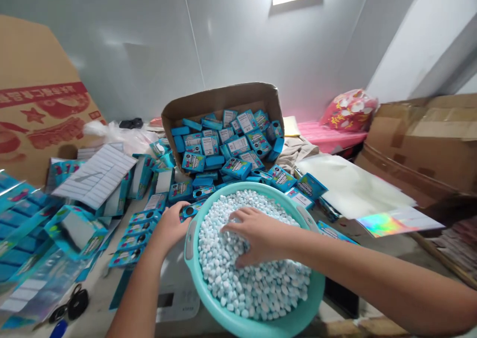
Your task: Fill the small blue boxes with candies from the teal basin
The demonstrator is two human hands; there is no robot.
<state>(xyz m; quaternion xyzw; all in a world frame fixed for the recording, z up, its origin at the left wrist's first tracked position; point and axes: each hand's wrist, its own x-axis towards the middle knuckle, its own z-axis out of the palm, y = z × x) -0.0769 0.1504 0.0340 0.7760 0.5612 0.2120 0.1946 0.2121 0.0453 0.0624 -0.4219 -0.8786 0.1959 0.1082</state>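
Note:
A teal basin (194,268) full of small pale blue and white candies (257,283) sits in front of me. My right hand (257,236) lies palm down on the candies, fingers curled into the pile. My left hand (169,226) grips a small blue box (192,210) at the basin's left rim. Behind the basin a tipped cardboard carton (223,99) spills several of the same blue boxes (231,149) toward the basin.
Flat blue packaging and stacked boxes (74,228) cover the left. A lined paper sheet (95,176) lies on them. Scissors (70,305) sit front left, a white scale (175,298) under the basin. Big cardboard boxes (421,144) stand right, a holographic sheet (395,222) near them.

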